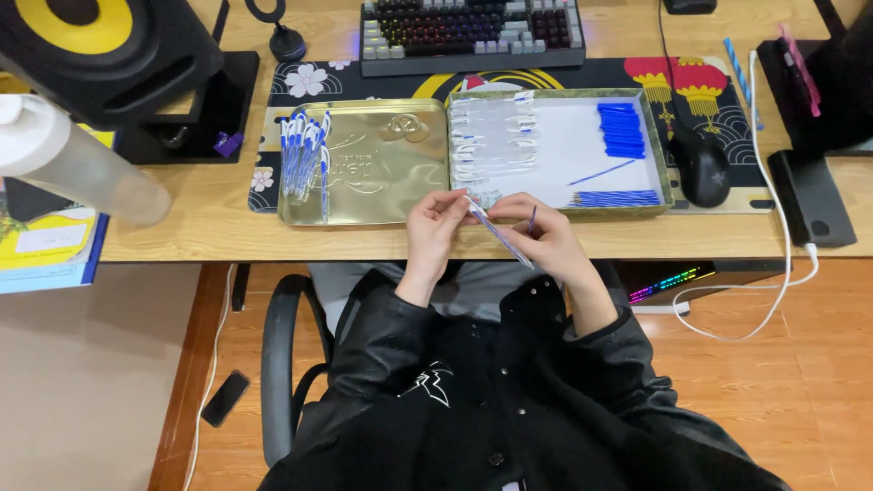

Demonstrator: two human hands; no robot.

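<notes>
Two hands at near counter edge: left hand (pixel 435 227) pinches clear pen barrel (pixel 498 233); right hand (pixel 546 238) fingers hold blue refill (pixel 532 216). Assembly step; next likely needs refill aligned with barrel.

You have a pale wooden counter (pixel 209 227) under everything. Against it, the desk mat (pixel 600 73) is black with white blossoms, a yellow arc and red lanterns. On that mat, the tin lid (pixel 382 164) is plain gold, embossed, and holds a heap of blue-and-white pens (pixel 303 159). Right of the lid, the tray (pixel 659 145) has a greenish-gold patterned rim and a white floor, with clear barrels (pixel 486 145), solid blue caps (pixel 623 127) and blue refills (pixel 618 197). The pen barrel (pixel 500 235) between your hands is clear. Behind the tray, the keyboard (pixel 473 32) mixes grey and black keys. Your jacket (pixel 509 400) is black.
</notes>
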